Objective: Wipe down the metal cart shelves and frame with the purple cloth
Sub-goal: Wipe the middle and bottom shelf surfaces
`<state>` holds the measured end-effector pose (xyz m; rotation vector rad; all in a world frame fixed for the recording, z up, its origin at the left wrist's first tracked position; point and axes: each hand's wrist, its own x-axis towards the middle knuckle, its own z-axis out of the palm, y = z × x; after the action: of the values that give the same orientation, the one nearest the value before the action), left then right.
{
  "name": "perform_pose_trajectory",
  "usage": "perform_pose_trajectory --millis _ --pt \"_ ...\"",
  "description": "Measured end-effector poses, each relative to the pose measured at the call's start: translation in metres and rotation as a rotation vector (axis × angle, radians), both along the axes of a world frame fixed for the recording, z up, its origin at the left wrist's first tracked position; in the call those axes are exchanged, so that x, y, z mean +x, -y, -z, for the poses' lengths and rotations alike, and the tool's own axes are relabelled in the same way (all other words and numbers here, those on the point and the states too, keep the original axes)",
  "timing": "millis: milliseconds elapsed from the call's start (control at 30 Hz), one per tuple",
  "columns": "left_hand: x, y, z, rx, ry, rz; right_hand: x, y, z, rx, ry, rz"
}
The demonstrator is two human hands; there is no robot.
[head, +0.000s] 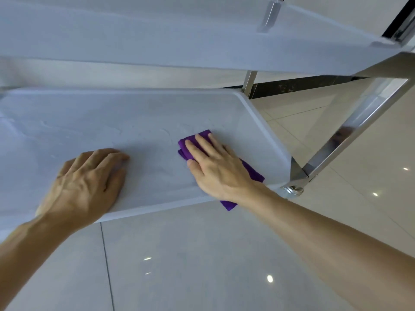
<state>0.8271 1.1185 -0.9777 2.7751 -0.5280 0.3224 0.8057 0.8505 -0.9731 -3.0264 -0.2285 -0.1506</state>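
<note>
Our left hand lies flat on the lower shelf, fingers loosely spread, holding nothing. Our right hand presses the cloth flat on the same shelf near its right end, fingers stretched out on top. The cloth is purple, folded, one corner hanging over the front edge. Another shelf sits above. Shiny legs stand right. The floor is glossy pale tile.

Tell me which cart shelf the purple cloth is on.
The lower shelf: the right hand presses the purple cloth flat there; the upper shelf is bare.
</note>
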Motion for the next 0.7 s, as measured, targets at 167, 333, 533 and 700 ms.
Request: perform_pose_trajectory --millis 167,333,533,700 --pt "-0.008 -0.004 0.002 -0.003 -0.016 0.012 -0.023 -0.011 0.000 -0.024 0.013 -0.379" --pt "-0.019 0.001 0.001 0.007 -0.036 0.045 -0.009 0.073 -0.008 0.020 0.051 -0.175" --pt "-0.034 0.009 0.000 0.027 -0.058 0.040 0.048 0.123 -0.008 0.119 0.038 0.442" --pt "-0.043 0.012 0.000 0.025 -0.055 0.029 0.050 0.030 0.002 0.044 0.036 0.123"
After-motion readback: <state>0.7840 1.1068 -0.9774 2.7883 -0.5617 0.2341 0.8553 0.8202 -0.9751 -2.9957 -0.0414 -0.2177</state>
